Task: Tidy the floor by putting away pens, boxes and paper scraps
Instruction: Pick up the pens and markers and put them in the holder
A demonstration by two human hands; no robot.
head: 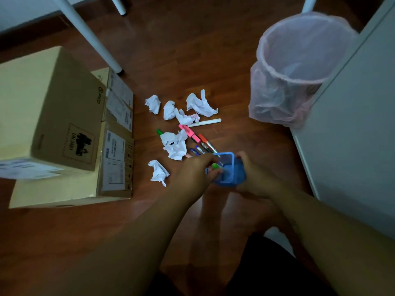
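Observation:
My right hand (255,178) grips a blue pen holder (229,170) from its right side, just above the floor. At the holder's mouth my left hand (193,173) pinches a green-capped pen (215,166). Beyond the holder lie several pens on the wooden floor: a pink highlighter (189,133), a white marker (205,122), a red pen (206,142), a blue pen (195,151) and a green-capped one (159,132) half under paper. Several crumpled white paper scraps (174,144) lie scattered among them.
Stacked cardboard boxes (55,107) stand at the left. A bin lined with a pink bag (297,67) stands at the right, against a white cabinet (352,129). White table legs (89,35) slant down behind the boxes. My bare feet show below the holder.

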